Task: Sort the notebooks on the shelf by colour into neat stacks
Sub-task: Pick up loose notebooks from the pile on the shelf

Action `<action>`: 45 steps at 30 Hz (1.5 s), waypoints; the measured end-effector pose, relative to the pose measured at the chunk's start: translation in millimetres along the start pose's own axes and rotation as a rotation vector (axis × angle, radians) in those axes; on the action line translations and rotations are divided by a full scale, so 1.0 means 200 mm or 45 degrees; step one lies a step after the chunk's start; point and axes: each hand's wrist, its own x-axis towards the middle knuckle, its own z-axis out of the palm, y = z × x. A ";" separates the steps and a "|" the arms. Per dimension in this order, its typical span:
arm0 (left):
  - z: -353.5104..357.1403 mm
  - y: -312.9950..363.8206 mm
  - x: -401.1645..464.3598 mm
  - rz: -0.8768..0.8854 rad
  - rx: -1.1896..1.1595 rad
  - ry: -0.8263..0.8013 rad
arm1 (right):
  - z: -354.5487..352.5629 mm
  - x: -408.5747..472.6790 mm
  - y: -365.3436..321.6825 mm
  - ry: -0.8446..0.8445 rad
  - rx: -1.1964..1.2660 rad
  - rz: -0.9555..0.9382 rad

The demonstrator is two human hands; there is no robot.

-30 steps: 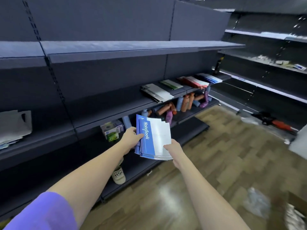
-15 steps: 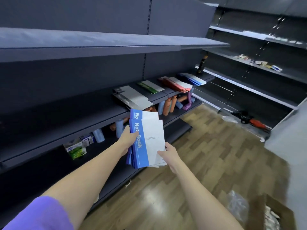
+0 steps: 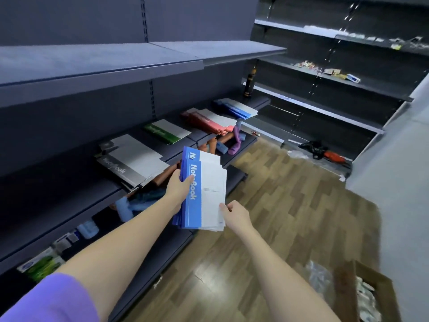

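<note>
left hand (image 3: pixel 177 187) + right hand (image 3: pixel 235 214) gripping blue notebooks (image 3: pixel 204 194) | shelf (image 3: pixel 69 196) stacks: 4

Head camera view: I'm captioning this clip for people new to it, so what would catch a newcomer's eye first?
First, the bundle of blue-and-white notebooks held mid-frame over the wooden floor, the left hand gripping its blue spine edge and the right hand pinching its lower right corner. Behind it, along the dark metal shelf, lie colour stacks: grey notebooks nearest, then green, red and blue farthest.
</note>
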 end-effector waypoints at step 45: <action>1.57 0.60 2.26 -0.105 -0.084 0.854 | -1.30 3.15 -0.30 -0.089 0.156 -0.266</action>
